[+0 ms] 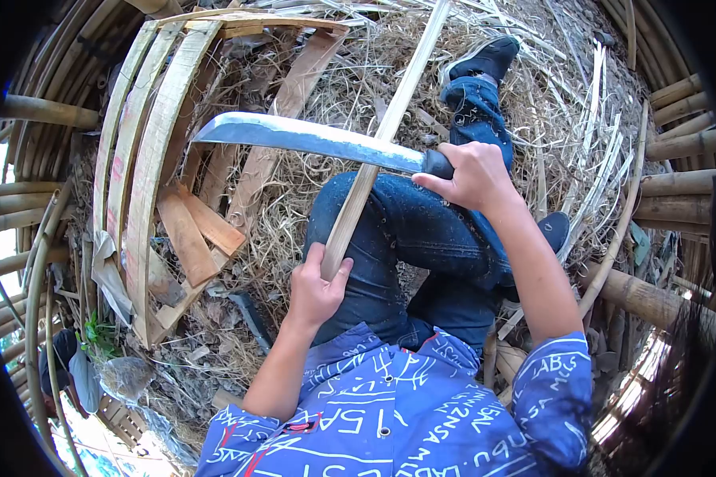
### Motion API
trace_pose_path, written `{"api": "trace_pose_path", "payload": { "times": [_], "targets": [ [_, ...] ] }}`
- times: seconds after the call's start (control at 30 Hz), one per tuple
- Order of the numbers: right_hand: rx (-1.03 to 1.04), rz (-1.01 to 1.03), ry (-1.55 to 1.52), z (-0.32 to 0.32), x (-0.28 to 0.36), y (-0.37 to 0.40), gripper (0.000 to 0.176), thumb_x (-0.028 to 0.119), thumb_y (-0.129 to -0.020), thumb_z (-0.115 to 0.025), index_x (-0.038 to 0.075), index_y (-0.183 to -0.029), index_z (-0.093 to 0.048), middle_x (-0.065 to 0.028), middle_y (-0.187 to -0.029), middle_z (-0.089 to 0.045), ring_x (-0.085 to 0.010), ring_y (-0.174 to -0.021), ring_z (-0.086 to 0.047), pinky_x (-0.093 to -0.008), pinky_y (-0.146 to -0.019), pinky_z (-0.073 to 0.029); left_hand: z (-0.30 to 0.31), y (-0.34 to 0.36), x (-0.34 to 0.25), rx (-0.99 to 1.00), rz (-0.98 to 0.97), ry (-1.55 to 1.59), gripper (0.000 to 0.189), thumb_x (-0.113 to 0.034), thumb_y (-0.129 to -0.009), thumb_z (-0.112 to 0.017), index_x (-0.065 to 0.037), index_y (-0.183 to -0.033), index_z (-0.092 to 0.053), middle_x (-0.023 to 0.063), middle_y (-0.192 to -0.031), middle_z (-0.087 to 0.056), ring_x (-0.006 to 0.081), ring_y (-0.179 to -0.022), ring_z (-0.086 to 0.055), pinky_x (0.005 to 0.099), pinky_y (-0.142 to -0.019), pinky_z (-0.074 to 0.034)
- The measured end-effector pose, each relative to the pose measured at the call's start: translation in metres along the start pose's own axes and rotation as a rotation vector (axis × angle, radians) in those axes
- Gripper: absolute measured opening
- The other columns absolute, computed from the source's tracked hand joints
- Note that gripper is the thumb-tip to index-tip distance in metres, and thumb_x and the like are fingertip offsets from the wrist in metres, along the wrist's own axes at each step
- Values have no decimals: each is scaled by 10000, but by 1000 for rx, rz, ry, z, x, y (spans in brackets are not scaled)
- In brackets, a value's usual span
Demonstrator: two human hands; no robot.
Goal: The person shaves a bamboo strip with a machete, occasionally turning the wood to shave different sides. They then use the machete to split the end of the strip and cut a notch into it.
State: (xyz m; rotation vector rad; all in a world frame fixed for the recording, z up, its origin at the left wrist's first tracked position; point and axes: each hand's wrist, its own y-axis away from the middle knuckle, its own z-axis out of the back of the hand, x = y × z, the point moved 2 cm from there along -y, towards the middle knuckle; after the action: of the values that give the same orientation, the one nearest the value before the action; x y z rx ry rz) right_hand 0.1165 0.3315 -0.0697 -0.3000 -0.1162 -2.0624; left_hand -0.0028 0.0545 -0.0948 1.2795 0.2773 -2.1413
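My right hand (479, 176) is wrapped round the black handle of a machete (310, 141), its long curved blade pointing left. The blade lies across a pale strip of split bamboo (410, 79), overlapping it in this view. My left hand (318, 288) grips the lower end of that strip, close above my bent knee. From there the strip slants up and to the right, past the top edge of the view. Beneath the strip and blade is my leg in blue jeans (433, 219), dusted with small shavings.
A slatted wooden crate (163, 119) stands at the left, with loose boards (187, 230) in and beside it. Curly shavings (282, 230) cover the ground. Long thin strips (597, 143) lie at the right. Bamboo pole walls (676, 199) rise on both sides.
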Motion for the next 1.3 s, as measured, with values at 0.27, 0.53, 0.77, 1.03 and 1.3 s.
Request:
{"api": "trace_pose_path", "payload": {
  "times": [0.27,0.53,0.77,1.03,1.3],
  "targets": [
    [-21,19,23,-2,-4,-1,702,754,-763,-586,62,-649,-598,-162,-580,-616,-349,-563,-643,-432,-533,-496,1,0,-4,10,22,-10,292,-175,-870,-711,-10,-859,-471,245,-634,-584,446,-626,-640,425,-491,-470],
    [-59,-278,-72,19,-45,-4,509,631,-815,-656,133,-863,-747,-94,-643,-667,-267,-612,-674,-401,-618,-529,4,1,-2,10,27,-8,273,-170,-875,-703,-18,-863,-477,241,-626,-581,431,-602,-639,421,-481,-470],
    [-42,-498,121,62,-102,-6,651,725,-830,-544,97,-830,-716,-168,-760,-691,-357,-780,-686,-454,-721,-517,4,-4,-6,38,-3,-33,274,-158,-870,-708,-17,-862,-473,216,-625,-548,366,-561,-605,402,-495,-449],
    [-22,-430,198,71,-112,-15,638,726,-814,-568,103,-807,-706,-165,-733,-686,-350,-745,-688,-446,-710,-523,5,1,-5,37,-17,-19,282,-171,-884,-692,-20,-862,-454,245,-611,-564,448,-604,-623,443,-486,-460],
    [-130,-317,111,77,-83,-3,662,734,-824,-550,87,-748,-669,-157,-633,-650,-316,-638,-688,-447,-640,-544,5,5,-7,20,-52,-82,286,-186,-885,-690,-18,-867,-459,259,-627,-569,464,-621,-613,481,-501,-455]
  ]
}}
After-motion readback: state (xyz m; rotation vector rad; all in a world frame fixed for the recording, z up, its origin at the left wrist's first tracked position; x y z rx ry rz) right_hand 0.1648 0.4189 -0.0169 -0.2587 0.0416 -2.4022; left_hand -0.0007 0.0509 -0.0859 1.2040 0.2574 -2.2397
